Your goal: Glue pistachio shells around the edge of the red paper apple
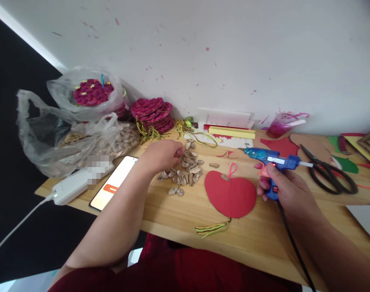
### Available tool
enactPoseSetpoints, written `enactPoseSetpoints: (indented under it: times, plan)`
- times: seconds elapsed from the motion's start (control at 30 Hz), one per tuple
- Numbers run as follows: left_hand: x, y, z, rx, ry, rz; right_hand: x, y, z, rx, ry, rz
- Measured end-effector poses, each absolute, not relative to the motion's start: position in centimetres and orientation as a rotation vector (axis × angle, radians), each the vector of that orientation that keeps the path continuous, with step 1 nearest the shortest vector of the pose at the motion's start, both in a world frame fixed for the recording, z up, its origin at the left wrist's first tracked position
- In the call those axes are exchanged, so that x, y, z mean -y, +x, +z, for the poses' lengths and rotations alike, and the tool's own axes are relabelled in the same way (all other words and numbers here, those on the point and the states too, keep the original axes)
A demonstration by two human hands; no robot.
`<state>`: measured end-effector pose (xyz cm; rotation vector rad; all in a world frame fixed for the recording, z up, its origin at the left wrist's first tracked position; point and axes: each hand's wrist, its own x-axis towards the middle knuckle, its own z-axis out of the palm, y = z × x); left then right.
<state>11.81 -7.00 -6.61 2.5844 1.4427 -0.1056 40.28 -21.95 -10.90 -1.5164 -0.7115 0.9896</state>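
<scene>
My right hand (pixel 283 186) is wrapped round a blue glue gun (pixel 271 159), whose nozzle points left. My left hand (pixel 166 154) is at the edge of a loose pile of peanut shells (pixel 189 168); its fingers are curled, and what they hold, if anything, is hidden. Between the hands lies a red apple-shaped felt piece (pixel 230 194) with a pink loop (pixel 232 169) at its top and a yellow-green tassel (pixel 212 229) below. One shell (pixel 224 177) rests on its top edge, and another shell (pixel 214 165) lies just above it.
At the left are plastic bags (pixel 66 150), a power strip (pixel 78 182) and a lit phone (pixel 114 182). Stacked magenta pieces (pixel 152 113) stand by the wall. Black scissors (pixel 327 174), red felt (pixel 279 147) and a cup (pixel 277 126) are at the right.
</scene>
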Motion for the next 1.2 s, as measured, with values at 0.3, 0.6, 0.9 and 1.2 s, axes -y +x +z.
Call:
enactPoseSetpoints:
  times: [0.3,0.6,0.9,1.2]
  plan:
    - [6.4,11.7,-7.1,-1.392,2.545,-0.055,22.1,40.1,-10.7,0.717,-1.501,0.982]
    - [6.6,12.6,-7.4,-1.372,2.61,-0.026,22.0,39.9,-10.6,0.727,-1.497,0.97]
    - [6.4,11.7,-6.4,-1.189,2.173,0.4,22.0,40.1,-10.7,0.739,-1.506,0.973]
    - [6.1,11.2,-6.7,-1.153,2.094,0.545,21.8,40.4,-11.2,0.744,-1.503,1.003]
